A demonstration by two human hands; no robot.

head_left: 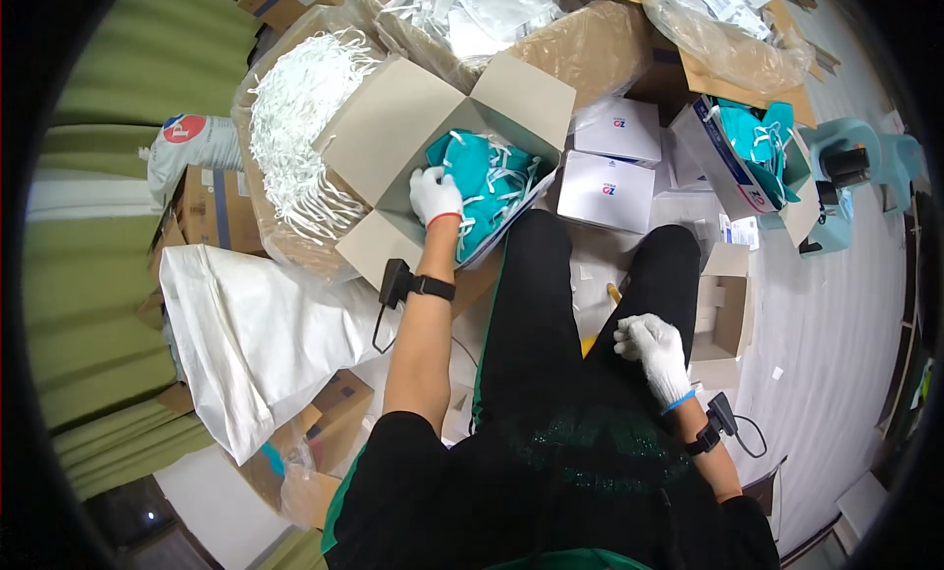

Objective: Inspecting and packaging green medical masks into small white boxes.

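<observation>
A grey-white cardboard box (393, 127) with its flaps spread stands in front of my left knee. Inside lies a pile of teal cup-shaped face masks (487, 181) with white straps. My left hand (434, 196), in a white knit glove, reaches into its left side, fingers curled at the edge of a teal mask. Which part of the mask lies between the fingertips is partly hidden. Also gloved, my right hand (651, 349) rests by my right thigh. Its fingers are loosely curled in and nothing shows in them.
A lined carton of white straps (310, 127) stands at the left, above a white sack (265, 334). Closed white boxes (606, 191) are stacked ahead. Another box of teal masks (723, 157) leans at the right near a light-blue plastic stool (846, 137). An open carton (723, 309) lies beside my right knee.
</observation>
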